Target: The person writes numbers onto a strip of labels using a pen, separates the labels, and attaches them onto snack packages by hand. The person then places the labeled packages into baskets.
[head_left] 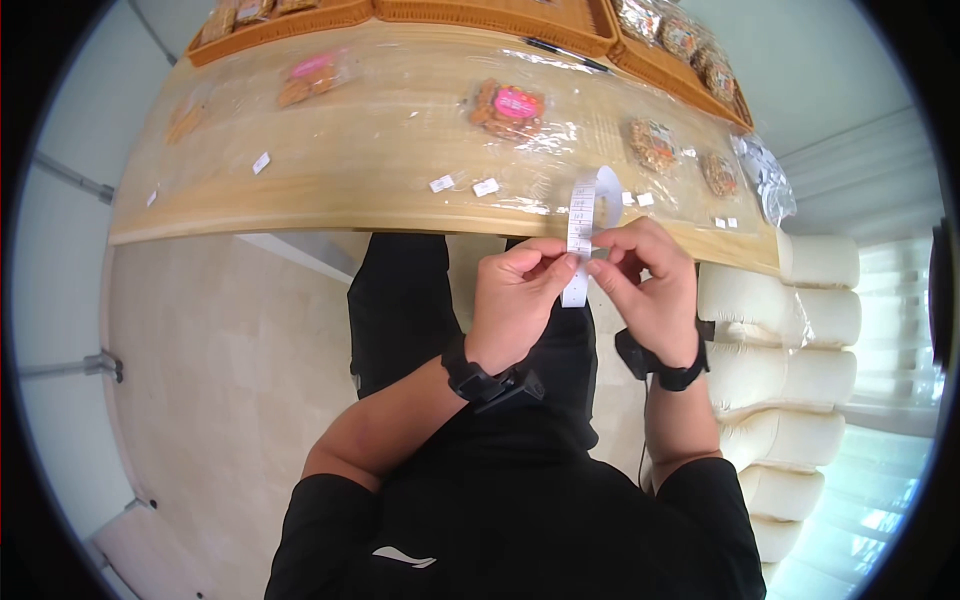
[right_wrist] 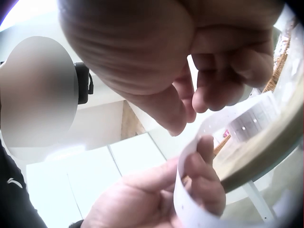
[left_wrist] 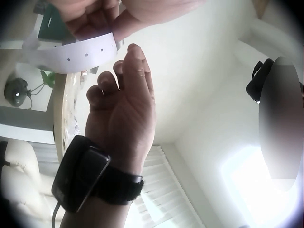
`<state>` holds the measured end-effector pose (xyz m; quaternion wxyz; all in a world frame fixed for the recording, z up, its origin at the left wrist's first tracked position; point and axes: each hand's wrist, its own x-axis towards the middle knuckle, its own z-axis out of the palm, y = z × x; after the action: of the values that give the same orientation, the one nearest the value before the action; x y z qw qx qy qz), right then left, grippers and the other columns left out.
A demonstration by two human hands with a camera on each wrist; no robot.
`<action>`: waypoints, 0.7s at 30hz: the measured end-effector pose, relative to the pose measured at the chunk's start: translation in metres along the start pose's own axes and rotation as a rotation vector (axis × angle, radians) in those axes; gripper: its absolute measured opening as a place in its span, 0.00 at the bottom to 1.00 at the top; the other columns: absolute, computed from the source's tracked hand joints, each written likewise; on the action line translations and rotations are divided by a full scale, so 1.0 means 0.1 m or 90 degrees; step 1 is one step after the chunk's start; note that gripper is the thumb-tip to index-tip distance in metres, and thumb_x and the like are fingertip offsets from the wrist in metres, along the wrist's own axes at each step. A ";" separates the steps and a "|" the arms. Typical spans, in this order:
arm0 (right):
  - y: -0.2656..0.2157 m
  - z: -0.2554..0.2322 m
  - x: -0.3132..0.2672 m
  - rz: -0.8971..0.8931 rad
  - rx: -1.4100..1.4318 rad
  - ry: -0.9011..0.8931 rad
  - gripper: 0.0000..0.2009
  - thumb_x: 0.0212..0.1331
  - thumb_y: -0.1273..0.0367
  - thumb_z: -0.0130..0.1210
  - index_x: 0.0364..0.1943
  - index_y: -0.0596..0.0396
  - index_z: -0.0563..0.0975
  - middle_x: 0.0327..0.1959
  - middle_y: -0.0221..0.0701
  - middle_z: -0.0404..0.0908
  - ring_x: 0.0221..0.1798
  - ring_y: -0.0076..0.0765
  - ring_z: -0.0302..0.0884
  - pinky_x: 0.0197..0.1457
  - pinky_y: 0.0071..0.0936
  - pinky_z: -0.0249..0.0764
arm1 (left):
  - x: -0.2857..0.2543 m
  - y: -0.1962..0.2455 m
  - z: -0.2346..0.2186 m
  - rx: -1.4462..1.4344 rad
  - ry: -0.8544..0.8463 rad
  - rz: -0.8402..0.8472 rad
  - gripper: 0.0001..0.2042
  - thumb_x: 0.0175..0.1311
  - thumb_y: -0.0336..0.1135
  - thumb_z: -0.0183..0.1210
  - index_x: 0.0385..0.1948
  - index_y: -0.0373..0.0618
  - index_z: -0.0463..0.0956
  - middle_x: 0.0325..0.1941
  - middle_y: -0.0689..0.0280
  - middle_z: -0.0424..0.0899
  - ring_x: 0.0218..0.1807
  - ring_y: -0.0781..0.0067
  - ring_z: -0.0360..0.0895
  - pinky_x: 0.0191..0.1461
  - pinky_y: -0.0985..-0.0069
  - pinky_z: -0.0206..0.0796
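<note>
A white strip of small printed labels (head_left: 580, 215) loops up over the front edge of the table, its lower end hanging down. My left hand (head_left: 515, 300) pinches the strip between thumb and forefinger; the right wrist view shows this left hand (right_wrist: 142, 197) with the strip curving round its fingers. Close by on the right, my right hand (head_left: 655, 290) has its fingers bent toward the strip, thumb and forefinger tips apart at its edge in the head view. Seen from the left wrist, the right hand (left_wrist: 126, 109) is beside the strip (left_wrist: 83, 57), with nothing visible in it.
Clear bags of snacks, one with a pink label (head_left: 516, 102), lie on the wooden table (head_left: 350, 190). Small white labels (head_left: 486, 187) are scattered near its front edge. Wicker trays (head_left: 500, 15) and a black pen (head_left: 565, 55) are behind. A cream padded seat (head_left: 780, 375) stands at the right.
</note>
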<state>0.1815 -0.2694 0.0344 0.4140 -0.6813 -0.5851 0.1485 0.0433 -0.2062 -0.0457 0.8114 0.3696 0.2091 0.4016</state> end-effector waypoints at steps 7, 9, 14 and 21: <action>0.13 0.09 -0.24 -0.051 -0.039 0.107 0.13 0.49 0.78 0.70 0.40 0.53 0.85 0.29 0.29 0.77 0.24 0.23 0.75 0.27 0.23 0.71 | -0.05 -0.03 0.10 -0.079 -0.035 -0.078 0.08 0.72 0.26 0.56 0.44 0.31 0.81 0.39 0.66 0.84 0.40 0.84 0.77 0.44 0.84 0.68; 0.18 0.09 -0.27 -0.071 -0.047 0.113 0.13 0.48 0.78 0.71 0.40 0.53 0.85 0.29 0.29 0.77 0.24 0.27 0.76 0.27 0.25 0.72 | -0.03 0.00 0.16 -0.082 -0.035 -0.088 0.08 0.72 0.27 0.56 0.42 0.31 0.81 0.38 0.67 0.84 0.39 0.84 0.76 0.43 0.84 0.66; 0.22 0.07 -0.29 -0.151 -0.146 0.138 0.12 0.45 0.77 0.71 0.37 0.53 0.86 0.27 0.28 0.75 0.23 0.31 0.74 0.25 0.27 0.70 | 0.04 -0.02 0.14 -0.065 -0.018 -0.117 0.09 0.71 0.30 0.58 0.38 0.32 0.84 0.35 0.69 0.84 0.37 0.85 0.75 0.42 0.82 0.67; 0.26 0.14 -0.32 -0.227 -0.206 0.154 0.12 0.43 0.79 0.71 0.34 0.54 0.85 0.26 0.29 0.74 0.22 0.32 0.73 0.23 0.29 0.68 | 0.05 -0.04 0.11 -0.125 0.015 -0.150 0.08 0.70 0.28 0.59 0.35 0.31 0.83 0.34 0.66 0.84 0.37 0.82 0.77 0.43 0.81 0.67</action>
<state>0.1806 -0.2921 -0.0027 0.3862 -0.6374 -0.6585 -0.1045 0.0555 -0.2092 -0.0419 0.8827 0.2568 0.2203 0.3262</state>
